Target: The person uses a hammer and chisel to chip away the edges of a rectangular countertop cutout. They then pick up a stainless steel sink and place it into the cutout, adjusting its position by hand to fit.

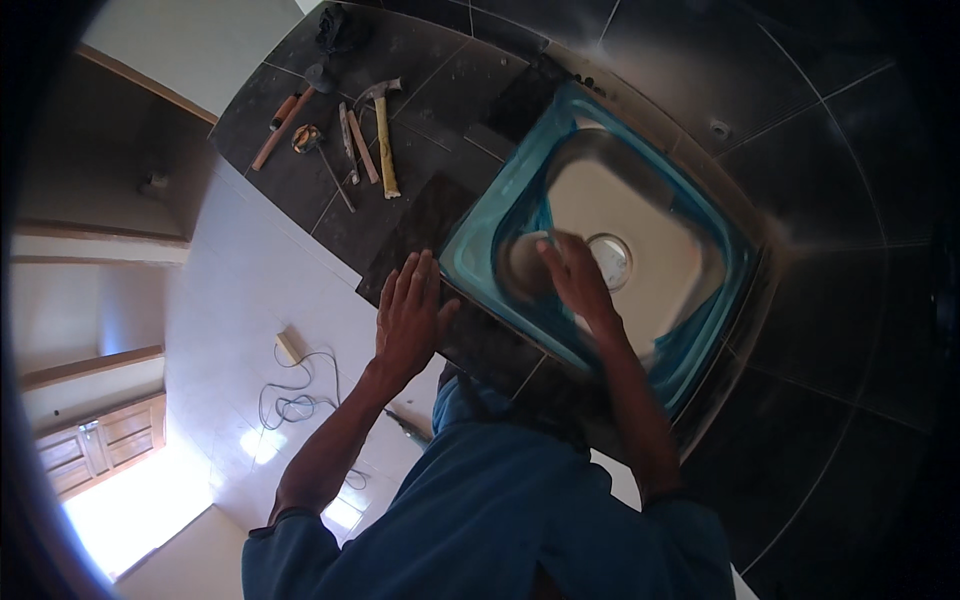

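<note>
A sink [640,195] is set in a dark tiled counter, its rim covered with blue film that hangs loose in places inside the basin. My right hand [580,280] reaches over the basin beside the round drain [610,262], its fingers partly blurred. Next to those fingers is a smeared, rounded brownish shape [525,265]; I cannot tell whether it is an object or a reflection, or whether my hand touches it. My left hand [408,310] rests on the counter's front edge, left of the sink, fingers stretched out and holding nothing.
On the counter's far left lie a claw hammer [385,140], a mallet [285,130] and several thin hand tools. A black crumpled bag [340,28] is behind them. Dark tiled wall [820,170] borders the sink. Below, a cable [295,400] lies coiled on the pale floor.
</note>
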Available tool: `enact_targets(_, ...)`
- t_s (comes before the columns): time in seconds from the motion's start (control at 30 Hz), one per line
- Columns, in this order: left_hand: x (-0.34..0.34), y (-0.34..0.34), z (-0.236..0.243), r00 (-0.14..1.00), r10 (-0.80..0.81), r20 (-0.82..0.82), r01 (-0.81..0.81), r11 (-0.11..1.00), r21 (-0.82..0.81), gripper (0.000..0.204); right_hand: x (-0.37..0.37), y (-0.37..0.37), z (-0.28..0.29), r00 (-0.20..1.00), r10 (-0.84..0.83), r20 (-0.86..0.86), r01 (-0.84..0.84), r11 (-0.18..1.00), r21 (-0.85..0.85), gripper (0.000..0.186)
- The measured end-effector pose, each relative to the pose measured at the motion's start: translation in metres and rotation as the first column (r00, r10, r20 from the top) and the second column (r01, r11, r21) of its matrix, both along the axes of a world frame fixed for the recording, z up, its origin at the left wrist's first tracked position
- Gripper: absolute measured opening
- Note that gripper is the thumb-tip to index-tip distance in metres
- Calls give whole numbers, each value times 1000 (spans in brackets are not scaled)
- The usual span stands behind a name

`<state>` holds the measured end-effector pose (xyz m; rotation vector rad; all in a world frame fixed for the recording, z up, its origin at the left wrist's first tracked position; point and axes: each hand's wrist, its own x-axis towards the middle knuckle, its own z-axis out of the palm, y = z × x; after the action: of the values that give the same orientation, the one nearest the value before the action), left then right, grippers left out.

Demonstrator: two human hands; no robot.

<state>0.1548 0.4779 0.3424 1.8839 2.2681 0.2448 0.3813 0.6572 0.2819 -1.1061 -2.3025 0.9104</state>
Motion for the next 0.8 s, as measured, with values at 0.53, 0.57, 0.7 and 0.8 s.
enact_targets(0.53,11,1,-20,998,50,38,-53,995,82,74,-110,210,0,923,-320,212,87,711,697,62)
enact_targets(0.57,13,2,-20,997,57,47,-61,994,89,74,-113,211,-3,917,-357,178,133,693,708,60)
enact_targets(0.7,13,5,-19,994,80,71,-85,994,71,74,-110,206,-3,920,-367,139,155,665,731,51)
enact_targets(0.8,11,4,-23,994,74,82,-81,993,81,75,-110,200,1,922,-366,127,159,655,739,46)
